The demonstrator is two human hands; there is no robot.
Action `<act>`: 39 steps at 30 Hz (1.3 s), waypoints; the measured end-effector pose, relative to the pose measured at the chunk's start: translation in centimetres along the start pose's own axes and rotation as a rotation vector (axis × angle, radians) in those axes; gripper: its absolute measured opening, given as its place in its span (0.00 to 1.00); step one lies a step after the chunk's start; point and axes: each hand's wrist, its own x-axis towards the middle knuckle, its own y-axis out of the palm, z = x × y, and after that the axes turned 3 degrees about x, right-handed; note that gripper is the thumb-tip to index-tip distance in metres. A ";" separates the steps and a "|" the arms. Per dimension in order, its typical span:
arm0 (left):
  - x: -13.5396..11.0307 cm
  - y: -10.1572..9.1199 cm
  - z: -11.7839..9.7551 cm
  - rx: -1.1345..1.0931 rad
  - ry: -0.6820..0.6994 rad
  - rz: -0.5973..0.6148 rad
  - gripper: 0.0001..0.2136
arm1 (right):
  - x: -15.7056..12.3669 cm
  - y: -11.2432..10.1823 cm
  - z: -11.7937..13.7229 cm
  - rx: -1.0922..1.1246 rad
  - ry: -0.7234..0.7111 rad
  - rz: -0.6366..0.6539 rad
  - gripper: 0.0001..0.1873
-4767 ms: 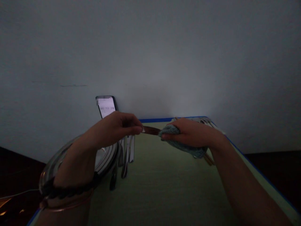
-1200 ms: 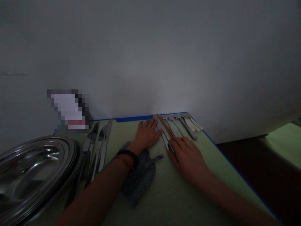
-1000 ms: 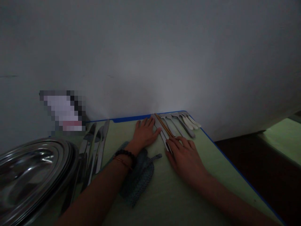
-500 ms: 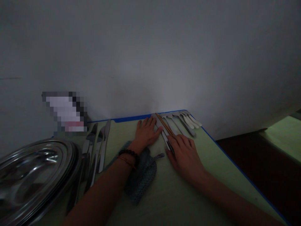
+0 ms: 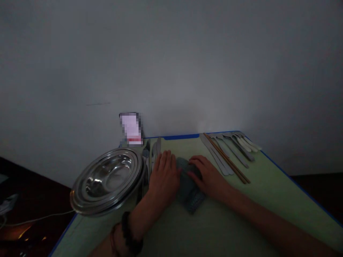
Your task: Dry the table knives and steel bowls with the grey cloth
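Observation:
A blue-grey knitted cloth point(image 5: 189, 189) lies on the green table point(image 5: 241, 214) between my two hands. My left hand point(image 5: 164, 176) rests flat with fingers stretched out, just left of the cloth and beside some knives point(image 5: 154, 150). My right hand point(image 5: 207, 175) lies on top of the cloth's right part, fingers curved over it. A row of cutlery point(image 5: 233, 151) with a pair of wooden chopsticks point(image 5: 227, 159) is laid out to the right, apart from both hands.
A stack of steel plates point(image 5: 107, 180) overhangs the table's left edge. A phone point(image 5: 131, 128) leans on the wall behind them. The wall closes the far side. The table's blue edge runs along the right; dark floor lies beyond.
Both hands left the cutlery row and moved back left to the cloth. The view swung, so the plates and phone sit nearer the middle.

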 end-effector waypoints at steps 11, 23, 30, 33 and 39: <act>-4.1 2.5 1.0 -0.086 -0.007 0.043 0.33 | -0.7 0.5 -0.7 -0.134 -0.044 -0.048 0.13; -4.3 2.8 0.7 -0.060 -0.003 -0.020 0.25 | -1.0 -0.3 1.2 -0.073 0.012 0.218 0.25; -4.3 2.5 0.6 -0.044 0.093 0.038 0.20 | -0.4 0.6 0.4 -0.156 0.081 0.109 0.18; -4.4 2.1 0.2 -0.063 0.071 0.033 0.21 | -0.3 0.6 0.6 -0.192 0.105 0.098 0.19; -4.5 1.7 0.0 0.011 0.058 0.112 0.22 | -0.5 0.6 1.0 -0.247 0.162 0.085 0.30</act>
